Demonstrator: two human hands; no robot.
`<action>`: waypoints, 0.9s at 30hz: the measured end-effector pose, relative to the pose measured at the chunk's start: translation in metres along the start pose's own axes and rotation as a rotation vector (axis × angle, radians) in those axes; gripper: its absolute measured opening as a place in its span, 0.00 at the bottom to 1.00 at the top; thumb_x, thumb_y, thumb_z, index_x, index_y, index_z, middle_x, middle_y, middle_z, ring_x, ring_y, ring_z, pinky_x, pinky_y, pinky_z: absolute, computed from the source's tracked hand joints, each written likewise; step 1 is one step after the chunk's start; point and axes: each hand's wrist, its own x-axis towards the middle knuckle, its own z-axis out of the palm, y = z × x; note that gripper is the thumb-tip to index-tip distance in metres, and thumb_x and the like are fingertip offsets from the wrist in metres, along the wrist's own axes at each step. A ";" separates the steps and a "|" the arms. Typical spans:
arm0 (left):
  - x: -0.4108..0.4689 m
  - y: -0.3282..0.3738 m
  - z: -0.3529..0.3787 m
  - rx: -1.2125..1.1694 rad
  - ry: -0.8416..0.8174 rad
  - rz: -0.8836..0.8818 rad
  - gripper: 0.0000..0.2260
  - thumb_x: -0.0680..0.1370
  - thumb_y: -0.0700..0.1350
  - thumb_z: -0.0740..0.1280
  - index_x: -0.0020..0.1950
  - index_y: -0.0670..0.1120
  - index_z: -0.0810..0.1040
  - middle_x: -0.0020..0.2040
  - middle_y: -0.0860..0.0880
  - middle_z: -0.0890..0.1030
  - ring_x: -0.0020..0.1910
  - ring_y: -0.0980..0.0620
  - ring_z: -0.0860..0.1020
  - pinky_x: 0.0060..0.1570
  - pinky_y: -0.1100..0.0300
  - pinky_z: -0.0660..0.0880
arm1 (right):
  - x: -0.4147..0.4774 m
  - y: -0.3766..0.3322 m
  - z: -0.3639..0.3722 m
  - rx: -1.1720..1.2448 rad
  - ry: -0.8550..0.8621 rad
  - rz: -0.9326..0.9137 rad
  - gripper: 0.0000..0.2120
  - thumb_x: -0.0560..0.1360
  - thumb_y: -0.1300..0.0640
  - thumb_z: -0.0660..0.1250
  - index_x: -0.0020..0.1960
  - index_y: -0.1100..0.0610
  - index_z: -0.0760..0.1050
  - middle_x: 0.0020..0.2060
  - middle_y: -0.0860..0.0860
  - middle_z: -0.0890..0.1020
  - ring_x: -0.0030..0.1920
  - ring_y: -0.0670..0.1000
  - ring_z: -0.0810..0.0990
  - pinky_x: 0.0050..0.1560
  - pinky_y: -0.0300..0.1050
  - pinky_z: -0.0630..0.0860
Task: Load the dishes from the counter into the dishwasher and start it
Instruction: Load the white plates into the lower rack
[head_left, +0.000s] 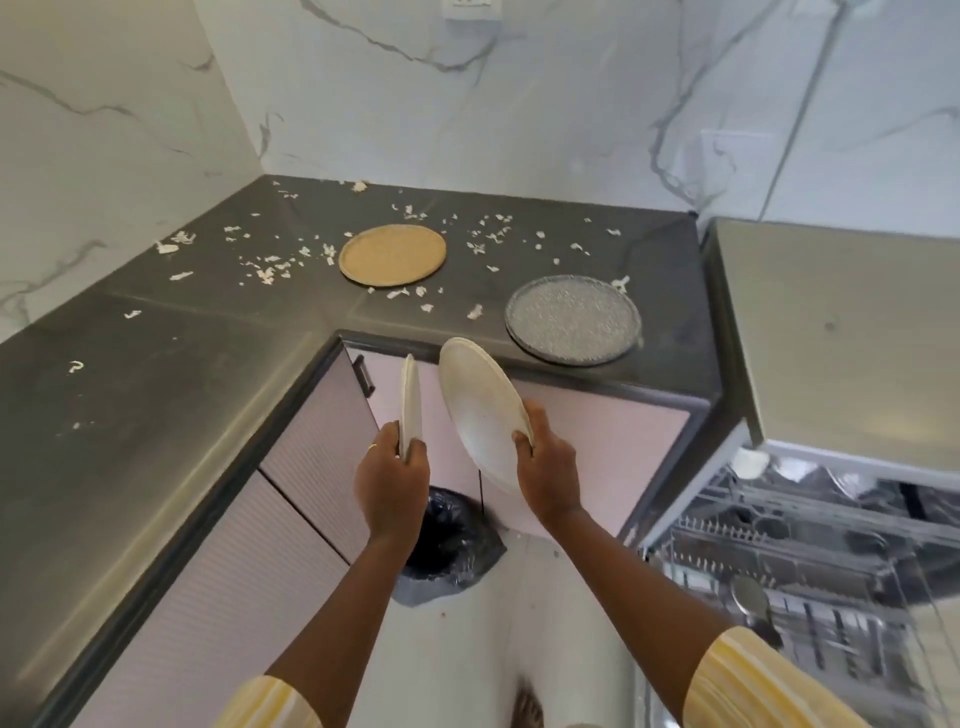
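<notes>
My left hand (392, 480) grips a cream plate (410, 405) held on edge, seen side-on. In my right hand (548, 470) is a second cream plate (480, 405), tilted with its face toward me. Both plates hang in front of the counter, above a bin. On the dark counter (156, 395) lie a tan plate (392, 254) further back and a speckled grey plate (573, 319) near the front edge. The dishwasher (810, 561) stands open at the right, its wire racks pulled into view.
White food scraps (270, 267) are scattered over the back of the counter. A bin lined with a black bag (447, 545) sits on the floor under my hands. Pink cabinet doors (311, 457) run below the counter. Marble walls close the corner.
</notes>
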 end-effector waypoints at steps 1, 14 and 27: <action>-0.018 -0.005 -0.001 0.008 -0.023 0.011 0.02 0.74 0.38 0.65 0.45 0.40 0.74 0.33 0.47 0.74 0.30 0.49 0.73 0.25 0.59 0.70 | -0.019 0.004 -0.004 -0.013 -0.007 0.023 0.17 0.77 0.65 0.61 0.65 0.63 0.70 0.43 0.62 0.81 0.39 0.62 0.80 0.41 0.54 0.80; -0.258 -0.018 -0.028 -0.024 -0.331 -0.227 0.06 0.77 0.39 0.60 0.41 0.43 0.65 0.34 0.46 0.70 0.33 0.45 0.71 0.32 0.56 0.67 | -0.276 0.041 -0.116 -0.176 -0.099 0.425 0.21 0.79 0.63 0.59 0.71 0.55 0.64 0.53 0.59 0.80 0.47 0.57 0.80 0.49 0.49 0.77; -0.433 0.084 0.072 -0.138 -0.604 -0.528 0.07 0.80 0.43 0.61 0.50 0.41 0.65 0.44 0.44 0.73 0.41 0.45 0.72 0.42 0.55 0.70 | -0.378 0.157 -0.276 -0.210 -0.047 0.835 0.17 0.79 0.62 0.57 0.68 0.57 0.65 0.53 0.59 0.80 0.51 0.60 0.79 0.54 0.60 0.77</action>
